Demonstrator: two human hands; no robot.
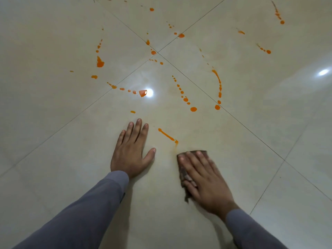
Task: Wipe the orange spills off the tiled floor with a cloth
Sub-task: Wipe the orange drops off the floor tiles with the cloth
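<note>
My right hand [203, 178] lies flat with straight fingers on a dark brown cloth [182, 172], pressing it to the glossy beige tiled floor [233, 159]. The cloth shows only along the hand's left side and past the fingertips. Just beyond it runs an orange streak [166, 134] with a faint smear trailing down to the cloth. My left hand [132, 150] rests palm down on the tile, fingers spread, left of the streak. Farther out lie several orange drops and trails: a dotted line [183, 95], a curved trail [218, 83] and a blob [142, 92].
More orange spots reach the far tiles: a splash [100, 62] at the left and trails at the upper right [278, 14]. Dark grout lines [158, 52] cross in the middle distance. Lamp glare [323, 72] shines on the floor. Grey sleeves cover both forearms.
</note>
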